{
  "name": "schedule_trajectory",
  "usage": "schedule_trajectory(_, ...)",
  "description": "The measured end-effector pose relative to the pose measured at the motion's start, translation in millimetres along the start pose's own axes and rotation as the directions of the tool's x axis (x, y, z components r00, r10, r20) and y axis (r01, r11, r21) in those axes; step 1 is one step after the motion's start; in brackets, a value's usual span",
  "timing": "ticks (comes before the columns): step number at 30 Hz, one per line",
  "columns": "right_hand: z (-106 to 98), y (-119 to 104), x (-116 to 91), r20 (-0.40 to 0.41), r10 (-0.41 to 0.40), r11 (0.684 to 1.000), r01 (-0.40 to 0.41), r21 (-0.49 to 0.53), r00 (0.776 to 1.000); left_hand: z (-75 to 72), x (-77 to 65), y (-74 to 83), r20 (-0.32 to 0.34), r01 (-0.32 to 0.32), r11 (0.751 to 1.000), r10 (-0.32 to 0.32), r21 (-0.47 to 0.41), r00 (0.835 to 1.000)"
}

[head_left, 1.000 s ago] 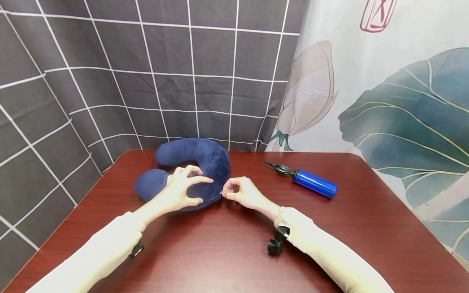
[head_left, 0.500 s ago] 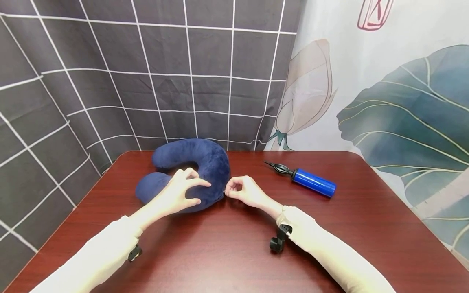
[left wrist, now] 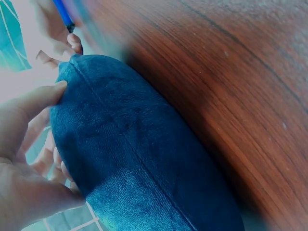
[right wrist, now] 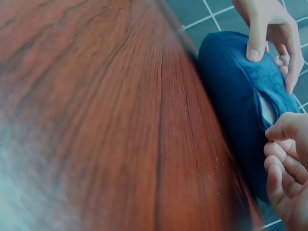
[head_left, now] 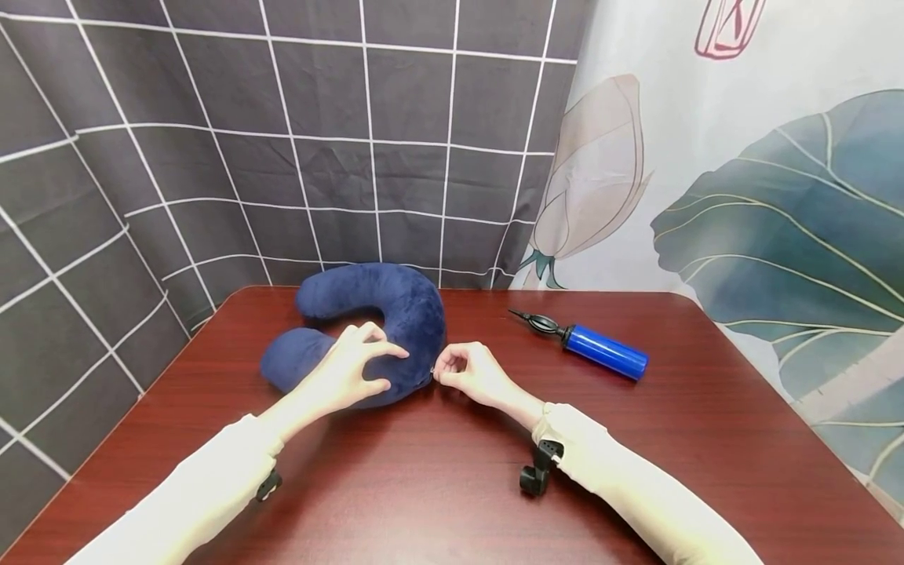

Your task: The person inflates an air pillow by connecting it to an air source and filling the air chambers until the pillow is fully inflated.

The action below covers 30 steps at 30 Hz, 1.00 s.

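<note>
A dark blue plush U-shaped neck pillow [head_left: 417, 306] lies on the table, its ends toward the left. My left hand [head_left: 346, 365] holds its near arm, thumb on the near side and fingers spread over the top. In the right wrist view, a zipper opening [right wrist: 267, 109] in the pillow's seam gapes and shows pale material inside. At the lower end of that opening, my right hand [head_left: 476, 373] pinches the zipper pull between thumb and index finger. The pull itself is mostly hidden by the fingertips. The right hand's other fingers are curled.
A blue hand pump [head_left: 606, 352] with a black nozzle lies to the right of the pillow on the reddish-brown table [head_left: 424, 486]. Behind the table hang a dark grid-patterned curtain [head_left: 318, 102] and a pale floral one [head_left: 657, 259].
My right hand and the pillow's zipper edge have shifted slightly right since a second ago, with almost no movement in the last half second. The left hand keeps its hold.
</note>
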State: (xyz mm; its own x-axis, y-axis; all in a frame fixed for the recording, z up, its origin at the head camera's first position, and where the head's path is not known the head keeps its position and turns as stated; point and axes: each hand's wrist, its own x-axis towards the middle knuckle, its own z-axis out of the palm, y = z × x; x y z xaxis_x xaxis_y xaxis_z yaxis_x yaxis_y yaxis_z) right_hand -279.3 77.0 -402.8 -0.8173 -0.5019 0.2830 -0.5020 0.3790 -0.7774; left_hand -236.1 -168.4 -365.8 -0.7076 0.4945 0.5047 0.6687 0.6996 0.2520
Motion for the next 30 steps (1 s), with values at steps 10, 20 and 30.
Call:
schedule_trajectory(10, -5, 4, 1, 0.074, -0.074, 0.997, 0.076, -0.028, 0.995, -1.0, -0.3, -1.1, 0.018, 0.029, 1.000, -0.029, -0.011, 0.999)
schedule_trajectory(20, -8, 6, 2, 0.054, -0.085, 0.995, 0.087, -0.051, 0.995, -1.2, 2.5, 0.3, 0.036, -0.004, 1.000, 0.005, -0.010, 0.999)
schedule_trajectory(30, -4, 3, 0, -0.006, -0.079, 0.993, 0.078, -0.086, 0.997, 0.0, 3.0, 1.7, 0.049, 0.044, 0.999, -0.044, 0.008, 0.998)
